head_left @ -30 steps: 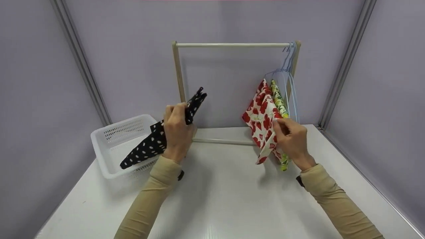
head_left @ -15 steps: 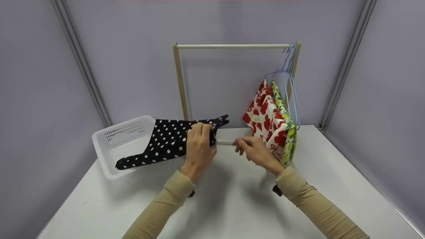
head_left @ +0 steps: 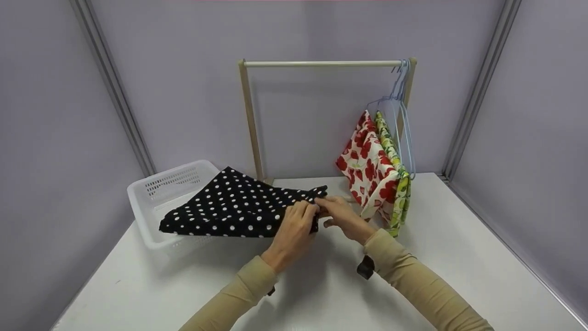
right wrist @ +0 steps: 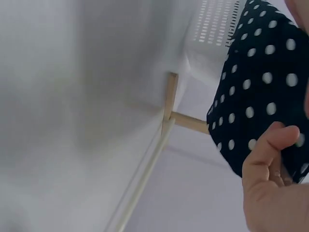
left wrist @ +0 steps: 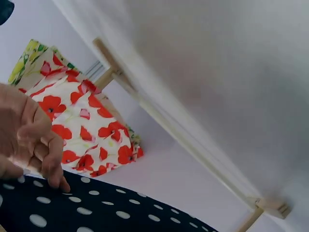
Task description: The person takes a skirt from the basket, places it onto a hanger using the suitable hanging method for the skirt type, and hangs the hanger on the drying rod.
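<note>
A black cloth with white dots (head_left: 229, 204) stretches from the basket's rim toward the middle of the table. My left hand (head_left: 294, 230) grips its right end with curled fingers. Close beside it, my right hand (head_left: 342, 216) has its thumb and fingertips at the cloth's gathered right corner and seems to pinch it. The right wrist view shows my right hand (right wrist: 270, 188) bent against the dotted cloth (right wrist: 260, 87). In the left wrist view, a fingertip of my right hand (left wrist: 29, 135) meets the cloth's edge (left wrist: 116, 208). What lies under my left palm is hidden.
A white perforated basket (head_left: 138, 202) stands at the left under the cloth. Behind is a wooden rack with a pale top rail (head_left: 321, 64). At its right end hang blue hangers (head_left: 399, 87), a red-flowered cloth (head_left: 367, 161) and a yellow-green one (head_left: 403, 197).
My left hand has carried the dotted cloth right and down, and the cloth has spread out. My right hand has left the red-flowered cloth and moved left to the dotted cloth's end.
</note>
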{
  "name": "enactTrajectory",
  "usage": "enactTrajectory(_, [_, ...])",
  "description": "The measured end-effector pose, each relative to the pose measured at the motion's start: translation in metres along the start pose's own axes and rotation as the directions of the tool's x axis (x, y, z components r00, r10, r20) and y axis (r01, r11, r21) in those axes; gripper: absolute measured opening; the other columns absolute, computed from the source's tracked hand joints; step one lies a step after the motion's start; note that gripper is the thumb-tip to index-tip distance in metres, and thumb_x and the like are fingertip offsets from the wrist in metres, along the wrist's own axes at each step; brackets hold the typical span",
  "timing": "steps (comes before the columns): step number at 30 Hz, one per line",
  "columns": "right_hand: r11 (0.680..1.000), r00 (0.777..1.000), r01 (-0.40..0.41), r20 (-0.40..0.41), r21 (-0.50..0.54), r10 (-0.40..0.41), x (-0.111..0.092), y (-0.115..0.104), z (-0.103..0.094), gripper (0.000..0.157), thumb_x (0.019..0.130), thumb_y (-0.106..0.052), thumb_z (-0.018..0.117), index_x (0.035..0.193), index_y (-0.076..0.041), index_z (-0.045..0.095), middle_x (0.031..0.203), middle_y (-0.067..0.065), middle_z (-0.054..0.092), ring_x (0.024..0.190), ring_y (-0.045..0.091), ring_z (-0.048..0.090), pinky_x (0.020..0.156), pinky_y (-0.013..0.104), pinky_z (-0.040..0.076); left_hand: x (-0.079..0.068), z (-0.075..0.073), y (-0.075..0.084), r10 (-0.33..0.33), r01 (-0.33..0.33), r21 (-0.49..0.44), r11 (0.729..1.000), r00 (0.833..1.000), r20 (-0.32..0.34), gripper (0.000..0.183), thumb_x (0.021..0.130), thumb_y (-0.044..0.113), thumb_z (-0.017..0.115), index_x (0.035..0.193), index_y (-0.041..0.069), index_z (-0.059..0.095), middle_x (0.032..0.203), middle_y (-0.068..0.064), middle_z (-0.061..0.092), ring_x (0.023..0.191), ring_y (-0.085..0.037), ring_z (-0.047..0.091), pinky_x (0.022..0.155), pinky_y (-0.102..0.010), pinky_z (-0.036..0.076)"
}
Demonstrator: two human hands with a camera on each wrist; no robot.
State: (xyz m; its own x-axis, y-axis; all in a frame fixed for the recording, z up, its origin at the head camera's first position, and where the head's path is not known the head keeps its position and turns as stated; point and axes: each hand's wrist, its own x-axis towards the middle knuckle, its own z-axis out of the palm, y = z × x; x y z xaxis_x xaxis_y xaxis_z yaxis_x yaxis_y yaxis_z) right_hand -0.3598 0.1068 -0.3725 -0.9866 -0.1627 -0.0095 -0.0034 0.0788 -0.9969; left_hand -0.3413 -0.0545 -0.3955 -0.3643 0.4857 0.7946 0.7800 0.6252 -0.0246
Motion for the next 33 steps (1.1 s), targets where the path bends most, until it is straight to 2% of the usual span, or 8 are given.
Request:
enactTrajectory(5, [0.999, 0.997, 0.039, -0.059, 0.012, -0.039, 0.005, 0.004, -0.006, 0.017, 0.092, -0.014, 0.051, 0.1, -0.001, 0.059, 0.086, 0.008, 0.059, 0.071, 0.017, 0.057, 0.054, 0.029, 0.048, -0.014, 0.002, -0.003, -0.029, 0.016, 0.146, 0.989, 0.996, 0.086, 0.057, 0.072, 0.012, 0.072, 0.122, 0.009, 0.044, 0.101, -0.003, 0.052, 0.089, -0.018, 0.049, 0.077, -0.032, 0.039])
enactTrajectory(9, [0.996, 0.994, 0.085, -0.063, 0.025, -0.084, 0.005, 0.001, -0.021, 0.024, 0.094, -0.015, 0.048, 0.115, -0.005, 0.056, 0.097, 0.012, 0.061, 0.079, 0.023, 0.061, 0.061, 0.035, 0.052, -0.025, 0.0, -0.019, -0.145, 0.09, 0.332, 0.939, 0.979, 0.146, 0.066, 0.07, 0.016, 0.076, 0.126, 0.01, 0.042, 0.104, -0.008, 0.053, 0.092, -0.024, 0.052, 0.078, -0.038, 0.043])
enactTrajectory(12, [0.994, 0.991, 0.112, -0.07, -0.016, -0.113, 0.004, -0.002, -0.034, 0.028, 0.095, -0.015, 0.047, 0.121, -0.007, 0.053, 0.107, 0.015, 0.06, 0.088, 0.028, 0.061, 0.067, 0.038, 0.052, -0.033, -0.002, -0.035, -0.272, 0.162, 0.429, 0.889, 0.939, 0.209, 0.053, 0.072, 0.015, 0.076, 0.116, 0.012, 0.047, 0.101, -0.01, 0.053, 0.091, -0.028, 0.052, 0.078, -0.041, 0.042])
enactTrajectory(16, [0.97, 0.975, 0.14, -0.142, -0.198, -0.17, 0.002, -0.004, -0.049, 0.032, 0.095, -0.015, 0.048, 0.126, -0.009, 0.05, 0.115, 0.012, 0.058, 0.099, 0.026, 0.057, 0.078, 0.039, 0.049, -0.04, -0.005, -0.05, -0.393, 0.22, 0.479, 0.85, 0.87, 0.297, 0.04, 0.075, 0.012, 0.072, 0.108, 0.011, 0.051, 0.099, -0.012, 0.055, 0.092, -0.03, 0.051, 0.078, -0.044, 0.041])
enactTrajectory(20, [0.889, 0.941, 0.102, -0.246, -0.446, -0.231, 0.0, -0.004, -0.063, 0.036, 0.094, -0.017, 0.048, 0.13, -0.011, 0.048, 0.123, 0.008, 0.053, 0.109, 0.022, 0.05, 0.09, 0.04, 0.041, -0.043, -0.001, -0.052, -0.398, 0.212, 0.456, 0.864, 0.843, 0.362, 0.043, 0.074, 0.015, 0.073, 0.111, 0.01, 0.051, 0.105, -0.014, 0.055, 0.1, -0.033, 0.051, 0.082, -0.047, 0.042])
enactTrajectory(24, [0.82, 0.913, 0.05, -0.307, -0.57, -0.269, -0.003, -0.003, -0.075, 0.036, 0.096, -0.016, 0.043, 0.13, -0.005, 0.045, 0.127, 0.014, 0.049, 0.114, 0.028, 0.046, 0.095, 0.045, 0.036, -0.044, 0.008, -0.042, -0.372, 0.184, 0.422, 0.888, 0.828, 0.42, 0.045, 0.074, 0.023, 0.074, 0.111, 0.01, 0.051, 0.106, -0.014, 0.055, 0.101, -0.032, 0.051, 0.083, -0.047, 0.043])
enactTrajectory(28, [0.814, 0.876, 0.038, -0.373, -0.579, -0.306, -0.006, 0.0, -0.086, 0.036, 0.096, -0.014, 0.037, 0.129, -0.001, 0.042, 0.128, 0.018, 0.046, 0.115, 0.033, 0.043, 0.096, 0.047, 0.033, -0.047, 0.018, -0.033, -0.335, 0.149, 0.386, 0.91, 0.813, 0.476, 0.037, 0.074, 0.023, 0.074, 0.103, 0.009, 0.057, 0.096, -0.012, 0.058, 0.088, -0.029, 0.055, 0.072, -0.044, 0.047])
enactTrajectory(33, [0.807, 0.829, 0.102, -0.398, -0.581, -0.392, -0.008, 0.005, -0.092, 0.028, 0.097, -0.014, 0.038, 0.122, -0.006, 0.047, 0.119, 0.015, 0.051, 0.106, 0.031, 0.048, 0.089, 0.045, 0.037, -0.051, 0.03, -0.028, -0.288, 0.105, 0.341, 0.934, 0.787, 0.546, 0.024, 0.073, 0.015, 0.073, 0.095, 0.01, 0.064, 0.079, -0.01, 0.061, 0.07, -0.025, 0.058, 0.053, -0.038, 0.048])
